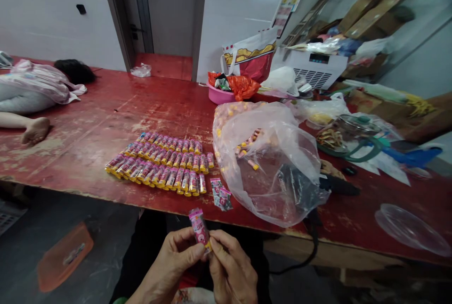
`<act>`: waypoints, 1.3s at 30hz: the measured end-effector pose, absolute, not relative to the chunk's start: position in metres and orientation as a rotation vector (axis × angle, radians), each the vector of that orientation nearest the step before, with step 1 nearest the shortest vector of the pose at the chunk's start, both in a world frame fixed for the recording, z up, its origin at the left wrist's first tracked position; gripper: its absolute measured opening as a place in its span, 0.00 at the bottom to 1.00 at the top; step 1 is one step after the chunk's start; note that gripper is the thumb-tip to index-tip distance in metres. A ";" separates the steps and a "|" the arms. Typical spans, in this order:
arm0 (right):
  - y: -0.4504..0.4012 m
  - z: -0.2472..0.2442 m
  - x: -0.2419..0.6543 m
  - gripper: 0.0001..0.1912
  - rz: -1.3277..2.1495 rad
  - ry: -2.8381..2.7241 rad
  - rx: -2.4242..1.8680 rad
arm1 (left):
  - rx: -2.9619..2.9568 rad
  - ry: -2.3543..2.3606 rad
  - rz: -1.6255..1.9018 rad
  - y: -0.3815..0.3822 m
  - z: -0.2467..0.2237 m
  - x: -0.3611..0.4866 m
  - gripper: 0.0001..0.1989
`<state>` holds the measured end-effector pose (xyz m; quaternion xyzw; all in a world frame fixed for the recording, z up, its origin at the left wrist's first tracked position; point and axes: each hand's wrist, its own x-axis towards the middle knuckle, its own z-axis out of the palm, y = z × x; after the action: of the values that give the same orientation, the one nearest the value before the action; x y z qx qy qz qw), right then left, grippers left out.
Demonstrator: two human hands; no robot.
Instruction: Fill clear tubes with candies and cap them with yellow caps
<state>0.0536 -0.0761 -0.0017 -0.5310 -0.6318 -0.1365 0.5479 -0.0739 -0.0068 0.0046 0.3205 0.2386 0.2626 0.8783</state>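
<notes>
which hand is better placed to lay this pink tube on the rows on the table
Left, probably. Your left hand and right hand both pinch the pink tube, but the left sits on the same side as the rows of tubes, while the right sits nearer the clear plastic bag.

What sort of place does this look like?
Likely a cluttered workroom where small goods are handled by hand: a worn red-painted workbench holds rows of pink-wrapped tubes, the left hand and right hand grip another pink-wrapped tube, and cardboard boxes are piled behind.
</notes>
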 end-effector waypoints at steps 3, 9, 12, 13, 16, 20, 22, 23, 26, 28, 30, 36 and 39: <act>-0.075 -0.002 0.052 0.12 -0.360 -1.479 -1.279 | 0.632 0.538 0.570 -0.007 0.008 -0.074 0.18; -0.077 -0.023 0.052 0.11 -0.441 -1.507 -1.310 | 0.625 0.594 0.608 -0.006 0.010 -0.075 0.18; -0.078 -0.028 0.053 0.11 -0.466 -1.564 -1.292 | 0.612 0.599 0.617 -0.002 0.009 -0.077 0.18; -0.077 -0.028 0.053 0.10 -0.465 -1.566 -1.283 | 0.616 0.603 0.618 -0.001 0.008 -0.078 0.19; -0.075 -0.021 0.053 0.09 -0.384 -1.469 -1.285 | 0.655 0.613 0.623 0.002 0.006 -0.080 0.19; -0.071 -0.011 0.051 0.13 -0.240 -1.427 -1.259 | 0.635 0.561 0.589 0.001 0.003 -0.080 0.19; -0.069 -0.010 0.051 0.15 -0.233 -1.484 -1.234 | 0.624 0.522 0.568 0.000 0.003 -0.079 0.18; -0.069 -0.010 0.052 0.15 -0.250 -1.508 -1.224 | 0.629 0.510 0.560 -0.001 0.002 -0.079 0.17; -0.069 -0.013 0.052 0.15 -0.318 -1.551 -1.221 | 0.651 0.507 0.546 -0.002 0.001 -0.078 0.16; -0.069 -0.015 0.052 0.15 -0.328 -1.565 -1.229 | 0.657 0.529 0.555 -0.002 0.000 -0.077 0.16; -0.069 -0.017 0.052 0.15 -0.328 -1.560 -1.239 | 0.654 0.550 0.568 -0.002 -0.002 -0.077 0.16; -0.070 -0.022 0.052 0.14 -0.373 -1.553 -1.267 | 0.629 0.535 0.581 -0.003 -0.004 -0.075 0.17; -0.072 -0.026 0.052 0.14 -0.391 -1.537 -1.273 | 0.604 0.563 0.581 -0.004 -0.002 -0.074 0.17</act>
<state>0.0519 -0.0717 -0.0259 -0.5324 -0.6428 -0.1634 0.5260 -0.0737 -0.0038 -0.0017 0.2895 0.2697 0.2785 0.8752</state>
